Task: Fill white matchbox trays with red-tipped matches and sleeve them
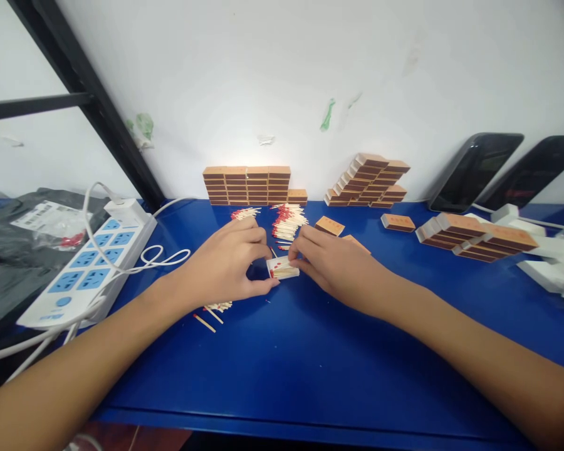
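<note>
A small white matchbox tray (289, 274) with several red-tipped matches inside sits low over the blue table. My left hand (230, 260) is closed on its left end, thumb at the near corner and fingers at the far side. At the tray's right end, my right hand (331, 260) has its fingertips pinched together over the rim; what they hold, if anything, is hidden. Just beyond the hands lies a heap of loose matches (289, 222), with another bunch of matches (247, 214) behind my left hand. More matches (219, 307) lie partly under my left wrist.
Stacked matchboxes (247, 186) line the wall, with a stepped stack (369, 181) and a nearer stack (472, 235) to the right. Single boxes (329, 225) lie between. White trays (549, 275) and two phones (474, 172) are far right. A power strip (89, 263) with cables stands left.
</note>
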A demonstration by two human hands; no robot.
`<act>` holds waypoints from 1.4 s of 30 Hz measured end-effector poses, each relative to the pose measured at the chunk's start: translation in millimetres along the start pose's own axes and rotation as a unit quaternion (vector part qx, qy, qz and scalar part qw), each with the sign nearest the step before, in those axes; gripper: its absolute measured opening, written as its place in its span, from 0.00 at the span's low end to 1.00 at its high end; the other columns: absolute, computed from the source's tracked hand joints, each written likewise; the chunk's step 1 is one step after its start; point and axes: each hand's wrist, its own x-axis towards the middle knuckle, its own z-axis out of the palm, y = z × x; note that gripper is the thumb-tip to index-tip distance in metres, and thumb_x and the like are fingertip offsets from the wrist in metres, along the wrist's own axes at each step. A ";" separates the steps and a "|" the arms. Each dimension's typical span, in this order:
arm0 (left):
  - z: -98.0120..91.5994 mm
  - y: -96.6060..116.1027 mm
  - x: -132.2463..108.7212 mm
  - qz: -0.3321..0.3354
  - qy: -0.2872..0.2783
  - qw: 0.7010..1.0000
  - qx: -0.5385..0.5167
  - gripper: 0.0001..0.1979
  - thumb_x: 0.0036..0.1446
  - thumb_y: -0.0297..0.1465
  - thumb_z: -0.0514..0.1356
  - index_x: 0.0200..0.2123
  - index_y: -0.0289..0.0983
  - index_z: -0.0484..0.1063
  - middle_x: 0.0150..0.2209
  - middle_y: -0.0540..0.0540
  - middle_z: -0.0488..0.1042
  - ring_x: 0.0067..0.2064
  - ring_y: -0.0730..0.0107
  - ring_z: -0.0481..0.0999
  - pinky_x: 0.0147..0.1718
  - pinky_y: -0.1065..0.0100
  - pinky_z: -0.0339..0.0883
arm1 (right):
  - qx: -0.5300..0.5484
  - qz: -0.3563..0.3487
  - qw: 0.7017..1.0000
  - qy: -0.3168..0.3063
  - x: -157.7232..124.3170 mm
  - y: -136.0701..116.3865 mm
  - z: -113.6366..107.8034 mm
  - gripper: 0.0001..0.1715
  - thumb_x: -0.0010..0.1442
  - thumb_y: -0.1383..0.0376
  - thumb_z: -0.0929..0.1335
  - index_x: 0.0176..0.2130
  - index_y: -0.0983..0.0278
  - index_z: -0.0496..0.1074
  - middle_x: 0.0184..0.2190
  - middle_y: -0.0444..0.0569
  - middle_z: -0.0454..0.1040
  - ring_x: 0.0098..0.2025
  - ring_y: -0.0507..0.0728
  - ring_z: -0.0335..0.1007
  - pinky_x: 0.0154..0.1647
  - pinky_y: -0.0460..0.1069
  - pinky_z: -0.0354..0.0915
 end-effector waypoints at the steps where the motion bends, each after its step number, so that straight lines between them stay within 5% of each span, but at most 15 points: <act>1: -0.2 0.3 0.0 0.000 -0.002 1.000 -0.001 0.15 0.64 0.43 0.69 0.40 0.36 0.84 0.38 0.44 0.77 0.44 0.57 0.75 0.50 0.55 0.69 | 0.001 -0.003 1.000 -0.005 -0.1 -1.2 0.0 0.07 0.73 0.71 0.66 0.42 0.64 0.74 0.41 0.50 0.73 0.36 0.55 0.68 0.33 0.50 0.58; 27: -1.6 3.2 0.7 0.013 0.005 1.000 0.001 0.16 0.64 0.43 0.69 0.41 0.34 0.84 0.37 0.44 0.77 0.44 0.57 0.75 0.48 0.55 0.70 | 0.100 0.063 0.992 -0.052 0.7 -6.6 -3.3 0.07 0.74 0.68 0.67 0.41 0.64 0.74 0.44 0.50 0.75 0.37 0.54 0.70 0.36 0.50 0.61; 37: -2.8 3.2 1.0 0.017 0.007 1.000 -0.013 0.14 0.64 0.41 0.69 0.40 0.35 0.83 0.38 0.44 0.78 0.44 0.57 0.75 0.48 0.56 0.70 | 0.223 0.055 0.973 0.009 0.6 -2.7 6.8 0.06 0.72 0.66 0.69 0.40 0.62 0.76 0.38 0.47 0.73 0.37 0.55 0.69 0.38 0.50 0.63; 42: -4.1 6.3 0.5 0.019 -0.009 0.999 -0.033 0.12 0.60 0.40 0.71 0.37 0.37 0.81 0.36 0.45 0.77 0.42 0.59 0.74 0.47 0.57 0.69 | 0.217 0.123 0.964 0.089 14.1 0.8 13.1 0.09 0.69 0.62 0.70 0.35 0.62 0.74 0.30 0.45 0.72 0.34 0.55 0.65 0.37 0.51 0.59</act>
